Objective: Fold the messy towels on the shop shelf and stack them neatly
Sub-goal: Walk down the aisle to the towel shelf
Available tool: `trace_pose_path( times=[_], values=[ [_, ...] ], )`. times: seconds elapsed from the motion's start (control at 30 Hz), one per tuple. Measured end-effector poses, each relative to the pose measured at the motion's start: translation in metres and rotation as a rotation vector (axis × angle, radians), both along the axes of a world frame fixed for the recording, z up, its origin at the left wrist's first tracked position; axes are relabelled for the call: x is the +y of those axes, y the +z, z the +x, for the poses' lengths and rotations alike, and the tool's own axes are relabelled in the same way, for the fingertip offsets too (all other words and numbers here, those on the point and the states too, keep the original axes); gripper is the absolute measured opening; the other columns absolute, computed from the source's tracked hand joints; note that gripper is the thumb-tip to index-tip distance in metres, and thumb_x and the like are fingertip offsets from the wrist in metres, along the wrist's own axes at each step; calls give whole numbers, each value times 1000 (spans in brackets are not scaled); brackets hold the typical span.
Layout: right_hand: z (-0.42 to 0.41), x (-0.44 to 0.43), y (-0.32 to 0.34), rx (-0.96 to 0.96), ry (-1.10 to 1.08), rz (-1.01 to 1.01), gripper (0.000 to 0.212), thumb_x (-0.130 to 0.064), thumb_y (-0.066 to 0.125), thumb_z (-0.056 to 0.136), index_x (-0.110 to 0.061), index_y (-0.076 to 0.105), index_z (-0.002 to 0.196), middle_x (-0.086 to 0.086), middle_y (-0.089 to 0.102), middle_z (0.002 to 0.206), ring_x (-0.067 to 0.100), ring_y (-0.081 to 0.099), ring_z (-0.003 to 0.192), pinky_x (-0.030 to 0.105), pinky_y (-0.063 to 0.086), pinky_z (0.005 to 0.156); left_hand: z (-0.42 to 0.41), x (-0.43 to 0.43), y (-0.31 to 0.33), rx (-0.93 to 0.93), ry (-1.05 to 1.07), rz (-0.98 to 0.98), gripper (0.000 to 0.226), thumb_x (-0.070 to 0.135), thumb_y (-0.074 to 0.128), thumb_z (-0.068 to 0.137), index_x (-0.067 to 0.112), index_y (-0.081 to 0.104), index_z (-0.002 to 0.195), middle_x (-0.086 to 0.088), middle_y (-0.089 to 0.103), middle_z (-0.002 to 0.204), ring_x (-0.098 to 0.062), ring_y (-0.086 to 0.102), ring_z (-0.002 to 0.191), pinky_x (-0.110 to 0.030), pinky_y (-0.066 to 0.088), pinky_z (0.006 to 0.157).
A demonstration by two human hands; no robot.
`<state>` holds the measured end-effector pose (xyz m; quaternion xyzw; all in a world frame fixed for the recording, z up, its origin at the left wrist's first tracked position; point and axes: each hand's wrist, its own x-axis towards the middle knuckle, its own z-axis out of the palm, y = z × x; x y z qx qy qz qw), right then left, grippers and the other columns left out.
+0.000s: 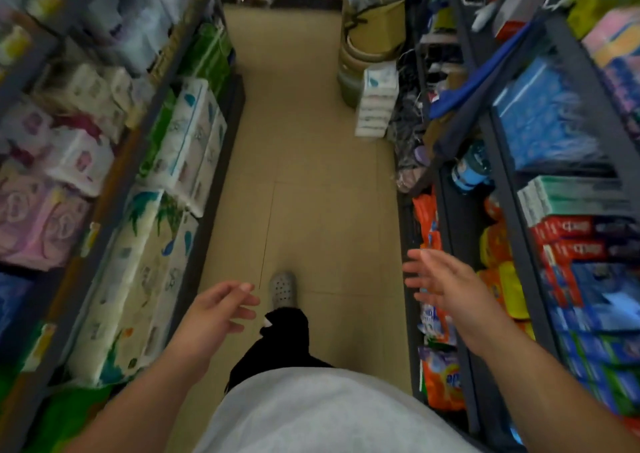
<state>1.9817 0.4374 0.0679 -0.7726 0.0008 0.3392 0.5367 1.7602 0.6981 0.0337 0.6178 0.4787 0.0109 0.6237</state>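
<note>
Shop aisle seen from above: left hand (216, 309) and right hand (441, 284) hover over the tiled floor (311, 175), each grip slack-fingered, holding nothing.

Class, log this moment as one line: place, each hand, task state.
place: shop aisle | left hand: open, empty | right hand: open, empty | task: nothing held, folding not yet begun

Both hands, left (221, 309) and right (441, 284), hang empty over the aisle floor (311, 175) between stocked shelves (498, 161).
</note>
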Motion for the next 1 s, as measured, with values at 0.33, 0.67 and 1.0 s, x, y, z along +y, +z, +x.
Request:
trace_pose_path(
  times=[0.33, 0.67, 1.0],
  values=[
    [118, 89, -4, 113, -337, -63, 29, -39, 49, 103, -24, 70, 115, 0, 75, 108, 20, 72, 100, 36, 55, 85, 285, 189, 39, -71, -343, 56, 21, 35, 57, 100, 21, 71, 106, -1, 76, 97, -26, 71, 93, -45, 55, 84],
    [301, 172, -8, 127, -534, 3, 48, -57, 63, 85, -18, 70, 112, 5, 76, 105, 27, 71, 101, 46, 53, 93, 520, 264, 41, -91, -486, 26, 22, 30, 56, 101, 15, 70, 110, -7, 76, 100, -23, 69, 87, -39, 51, 79],
    [606, 257, 56, -54, -413, 68, 25, -31, 50, 103, -17, 68, 115, 7, 72, 112, 19, 69, 95, 32, 55, 80, 757, 310, 70, -128, -472, 37, 22, 28, 56, 100, 14, 72, 107, -6, 77, 97, -27, 69, 90, -45, 52, 84]
  ],
)
